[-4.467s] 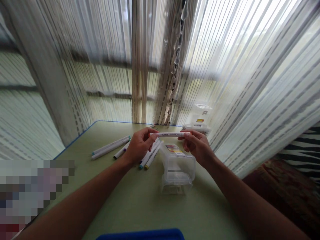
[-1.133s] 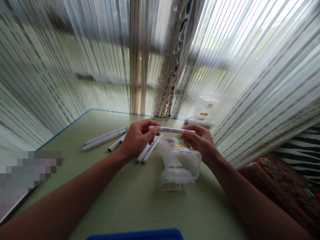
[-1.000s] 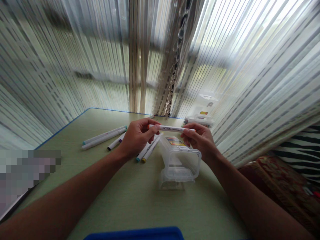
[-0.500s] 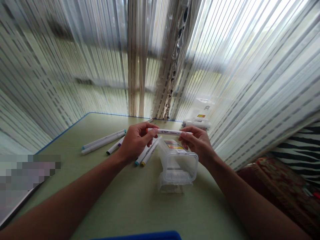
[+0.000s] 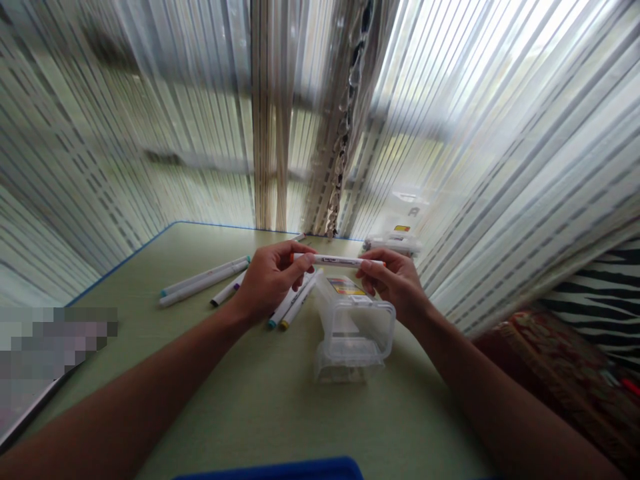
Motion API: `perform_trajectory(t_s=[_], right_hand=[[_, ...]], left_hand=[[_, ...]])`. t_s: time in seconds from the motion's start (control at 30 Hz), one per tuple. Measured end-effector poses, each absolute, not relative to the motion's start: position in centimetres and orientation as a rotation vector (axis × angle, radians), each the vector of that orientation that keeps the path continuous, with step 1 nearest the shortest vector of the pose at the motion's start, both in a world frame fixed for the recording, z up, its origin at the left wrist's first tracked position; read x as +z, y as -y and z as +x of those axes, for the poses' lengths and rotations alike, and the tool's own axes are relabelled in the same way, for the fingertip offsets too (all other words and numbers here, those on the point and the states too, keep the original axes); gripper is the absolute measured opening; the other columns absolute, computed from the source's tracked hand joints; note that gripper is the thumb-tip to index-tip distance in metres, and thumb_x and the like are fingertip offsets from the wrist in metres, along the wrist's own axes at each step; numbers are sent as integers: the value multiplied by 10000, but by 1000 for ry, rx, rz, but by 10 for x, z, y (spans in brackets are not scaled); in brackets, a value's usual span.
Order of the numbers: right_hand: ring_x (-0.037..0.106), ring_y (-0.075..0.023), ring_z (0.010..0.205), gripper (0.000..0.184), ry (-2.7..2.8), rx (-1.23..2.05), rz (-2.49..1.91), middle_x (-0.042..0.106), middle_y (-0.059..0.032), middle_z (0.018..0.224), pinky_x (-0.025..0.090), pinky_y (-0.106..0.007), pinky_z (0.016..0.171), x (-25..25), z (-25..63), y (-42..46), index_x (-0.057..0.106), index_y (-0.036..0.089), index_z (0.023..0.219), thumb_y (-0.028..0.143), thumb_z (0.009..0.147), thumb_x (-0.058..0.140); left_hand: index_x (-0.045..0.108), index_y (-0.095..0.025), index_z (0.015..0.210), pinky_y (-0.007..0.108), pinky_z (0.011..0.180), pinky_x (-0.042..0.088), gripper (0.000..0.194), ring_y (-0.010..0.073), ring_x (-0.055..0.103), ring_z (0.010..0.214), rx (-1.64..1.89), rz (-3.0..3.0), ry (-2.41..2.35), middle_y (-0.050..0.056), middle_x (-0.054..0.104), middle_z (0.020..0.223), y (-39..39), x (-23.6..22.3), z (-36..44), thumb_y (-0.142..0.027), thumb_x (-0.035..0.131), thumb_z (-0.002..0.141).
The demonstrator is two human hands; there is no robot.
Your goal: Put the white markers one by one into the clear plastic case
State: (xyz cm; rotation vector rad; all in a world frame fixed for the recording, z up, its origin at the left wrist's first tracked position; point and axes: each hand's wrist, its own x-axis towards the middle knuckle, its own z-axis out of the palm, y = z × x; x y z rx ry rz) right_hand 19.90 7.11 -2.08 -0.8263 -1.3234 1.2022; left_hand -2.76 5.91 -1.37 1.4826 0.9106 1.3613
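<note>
A white marker [image 5: 337, 261] with orange at its ends is held level in the air between both hands. My left hand [image 5: 274, 277] pinches its left end, and my right hand [image 5: 393, 280] pinches the right end. Just below the marker, a clear plastic case [image 5: 357, 327] lies on its side on the table, its open end facing me and a coloured label on top. Under my left hand lie a marker with a yellow cap [image 5: 299, 307] and one with a teal cap [image 5: 279, 313], partly covered by the fingers.
More white markers [image 5: 205, 281] lie on the left of the green table [image 5: 240, 400]. Behind my right hand stands another clear case [image 5: 390, 243]. A blue object [image 5: 275, 470] shows at the near edge. Striped sheer curtains [image 5: 200, 120] hang behind the table; a patterned cloth [image 5: 540, 360] is at right.
Both hands keep their pinch on the marker, which has barely moved. The whole view has shifted very slightly.
</note>
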Motion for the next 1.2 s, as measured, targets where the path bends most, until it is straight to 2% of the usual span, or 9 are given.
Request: perform_trajectory(t_s=[1.2], right_hand=[[543, -70, 401, 186, 1287, 1224, -789, 701, -5, 602, 428, -176, 387, -19, 199, -72, 729, 170, 761, 280, 688, 860]], left_hand=[[719, -90, 925, 193, 430, 422, 292, 66, 521, 457, 1369, 1474, -882, 10, 666, 663, -59, -15, -27, -348, 771, 799]])
